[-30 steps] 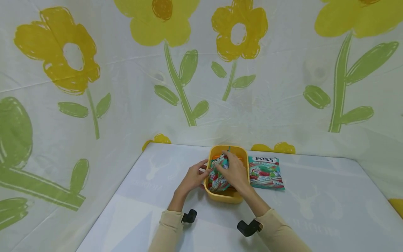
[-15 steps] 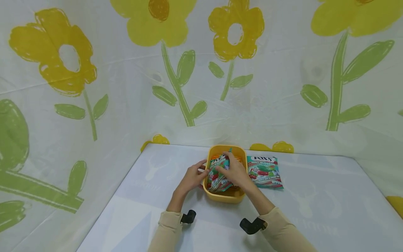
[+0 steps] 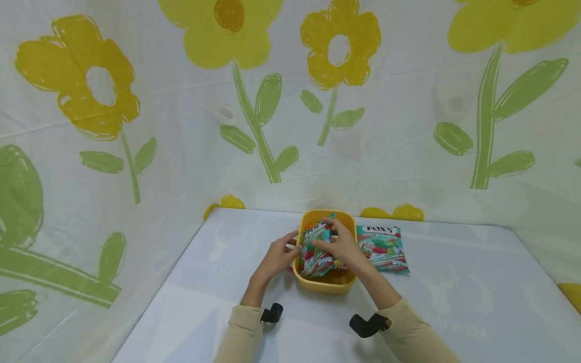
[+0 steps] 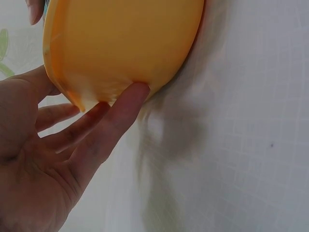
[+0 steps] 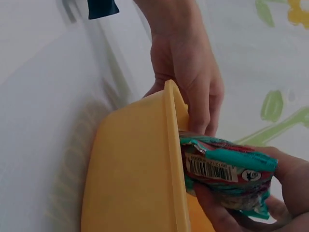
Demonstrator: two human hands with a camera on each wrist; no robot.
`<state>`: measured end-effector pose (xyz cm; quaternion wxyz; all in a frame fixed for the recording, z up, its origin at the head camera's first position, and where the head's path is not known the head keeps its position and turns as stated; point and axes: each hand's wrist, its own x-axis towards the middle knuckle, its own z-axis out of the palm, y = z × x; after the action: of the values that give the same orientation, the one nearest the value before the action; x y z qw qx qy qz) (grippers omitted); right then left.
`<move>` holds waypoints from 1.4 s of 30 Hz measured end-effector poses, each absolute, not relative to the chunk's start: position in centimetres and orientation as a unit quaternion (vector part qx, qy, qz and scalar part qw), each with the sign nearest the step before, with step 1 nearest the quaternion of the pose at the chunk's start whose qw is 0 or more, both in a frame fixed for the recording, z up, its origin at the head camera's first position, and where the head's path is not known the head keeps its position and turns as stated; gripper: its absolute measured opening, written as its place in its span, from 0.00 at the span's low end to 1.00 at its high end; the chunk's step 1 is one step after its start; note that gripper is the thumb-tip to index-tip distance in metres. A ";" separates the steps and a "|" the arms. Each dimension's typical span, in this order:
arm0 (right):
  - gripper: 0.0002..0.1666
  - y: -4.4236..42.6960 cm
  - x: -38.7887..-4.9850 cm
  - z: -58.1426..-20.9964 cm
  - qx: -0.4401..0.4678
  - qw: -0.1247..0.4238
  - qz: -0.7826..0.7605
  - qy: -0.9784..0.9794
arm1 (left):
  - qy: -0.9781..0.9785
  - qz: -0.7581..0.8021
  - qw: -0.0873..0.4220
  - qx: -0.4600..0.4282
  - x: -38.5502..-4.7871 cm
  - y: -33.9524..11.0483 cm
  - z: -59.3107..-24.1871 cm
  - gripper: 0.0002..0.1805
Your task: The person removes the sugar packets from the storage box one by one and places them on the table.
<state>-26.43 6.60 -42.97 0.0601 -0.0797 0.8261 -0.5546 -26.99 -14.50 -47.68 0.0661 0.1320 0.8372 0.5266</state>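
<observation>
- Head view: right hand (image 3: 343,247) slightly further right than half a second ago, more of the packet (image 3: 339,266) beside the bag (image 3: 315,254) showing; bag probably being settled, not yet released.
- Right hand: partly spread, pinching bag between thumb and fingers.
- Left hand (image 3: 276,256): gripping tub (image 3: 324,287) wall, fingers outside.
- Bag: tilted, along tub's left side; tub near table's (image 3: 313,322) far edge.

Behind a pale table (image 3: 476,282), where a teal FOX'S bag (image 3: 384,252) lies flat, hangs white cloth (image 3: 190,151) printed with yellow flowers (image 3: 229,17).
</observation>
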 end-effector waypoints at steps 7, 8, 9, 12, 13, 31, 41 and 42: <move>0.42 7.7 -26.6 -43.2 -0.081 0.101 -0.606 0.785 | 0.838 0.525 0.067 0.135 -26.9 -14.5 -47.7 0.30; 0.42 7.9 -26.6 -43.3 -0.081 0.101 -0.606 0.785 | 0.838 0.525 0.066 0.134 -26.9 -14.5 -47.7 0.30; 0.43 8.0 -26.7 -43.3 -0.080 0.106 -0.609 0.782 | 0.839 0.523 0.066 0.134 -26.9 -14.5 -47.8 0.30; 0.42 8.4 -26.7 -43.2 -0.072 0.117 -0.613 0.778 | 0.841 0.521 0.065 0.130 -26.9 -14.5 -47.8 0.30; 0.42 8.5 -26.7 -43.2 -0.066 0.117 -0.612 0.780 | 0.841 0.521 0.065 0.130 -27.0 -14.5 -47.8 0.30; 0.42 10.5 -26.5 -43.2 -0.080 0.117 -0.599 0.788 | 0.844 0.519 0.074 0.115 -27.0 -14.5 -47.8 0.29; 0.41 12.1 -26.8 -43.6 -0.086 0.116 -0.601 0.786 | 0.844 0.519 0.077 0.110 -27.2 -14.5 -48.0 0.30; 0.41 12.3 -26.8 -43.6 -0.090 0.115 -0.604 0.783 | 0.844 0.519 0.077 0.111 -27.3 -14.5 -48.0 0.30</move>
<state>-26.82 12.29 -43.60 0.1150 -0.0896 0.7832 -0.6044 -27.27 -14.51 -48.02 0.0767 0.1106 0.8439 0.5194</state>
